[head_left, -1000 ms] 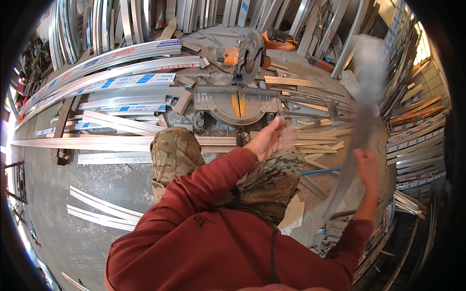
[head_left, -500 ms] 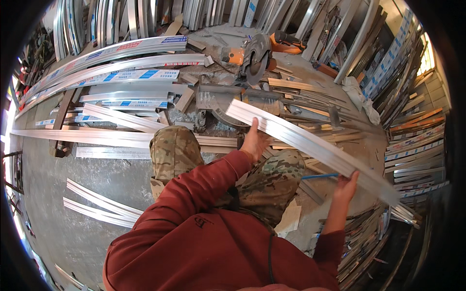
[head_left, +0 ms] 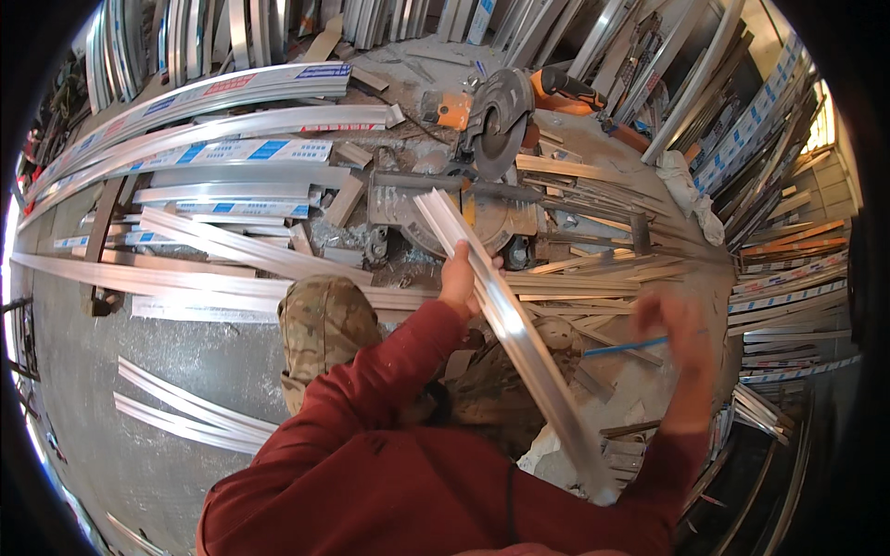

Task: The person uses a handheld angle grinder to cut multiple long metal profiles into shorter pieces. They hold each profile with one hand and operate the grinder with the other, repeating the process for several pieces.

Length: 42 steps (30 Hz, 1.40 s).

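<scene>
The bar (head_left: 510,320) is slanting across the front of the body, its near end overlapping the right sleeve (head_left: 654,482); contact there is not showing. The right hand (head_left: 672,324) is appearing blurred, apart from the bar; its finger position cannot be told. The left hand (head_left: 460,283) is gripping the bar toward the far end, thumb lying along one side. In this inspector's judgement, the long near part is wanting support: a second grip lower down, clear of the sleeve, would steady it. Loose bars (head_left: 181,396) are lying on the floor (head_left: 83,371). Beyond, the saw (head_left: 496,130) is standing behind the bar's far end. No container is showing clearly.
</scene>
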Tool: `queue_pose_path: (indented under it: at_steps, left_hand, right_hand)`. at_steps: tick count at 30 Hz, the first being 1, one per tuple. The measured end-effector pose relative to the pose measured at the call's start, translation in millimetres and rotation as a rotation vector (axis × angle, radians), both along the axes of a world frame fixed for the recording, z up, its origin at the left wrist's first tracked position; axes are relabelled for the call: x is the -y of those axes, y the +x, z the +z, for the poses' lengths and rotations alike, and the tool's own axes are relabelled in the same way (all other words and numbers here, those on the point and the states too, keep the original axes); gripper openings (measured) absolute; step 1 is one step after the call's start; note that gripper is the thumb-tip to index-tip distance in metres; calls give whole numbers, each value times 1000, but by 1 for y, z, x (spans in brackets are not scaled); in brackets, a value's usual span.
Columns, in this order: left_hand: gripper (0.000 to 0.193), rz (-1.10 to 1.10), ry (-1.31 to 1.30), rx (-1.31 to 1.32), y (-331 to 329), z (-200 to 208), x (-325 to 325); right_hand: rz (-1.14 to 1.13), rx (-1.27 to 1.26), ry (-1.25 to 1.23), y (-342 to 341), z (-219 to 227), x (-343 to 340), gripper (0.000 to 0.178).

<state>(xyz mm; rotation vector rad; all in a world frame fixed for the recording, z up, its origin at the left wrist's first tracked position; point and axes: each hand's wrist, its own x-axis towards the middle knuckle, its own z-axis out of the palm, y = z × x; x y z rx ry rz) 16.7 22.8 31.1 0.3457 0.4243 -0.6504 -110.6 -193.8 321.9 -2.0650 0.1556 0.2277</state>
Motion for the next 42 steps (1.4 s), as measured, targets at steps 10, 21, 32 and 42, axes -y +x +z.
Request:
queue_pose_path:
  at_steps: [10, 21, 32, 42]
  left_hand:
    - [35, -288, 95, -43, -6, -16, 14]
    - [31, -338, 18, -67, -20, -16, 25]
    - [25, -414, -46, -51, -32, -10, 29]
    - [36, -416, 12, -21, -37, -1, 25]
  right_hand:
    - [16, 674, -970, 370, -91, 43, 72]
    - [50, 264, -984, 330, -113, 25, 66]
    - [-68, 322, -1099, 277, -138, 5, 60]
    - [-112, 362, -1104, 267, -148, 6, 56]
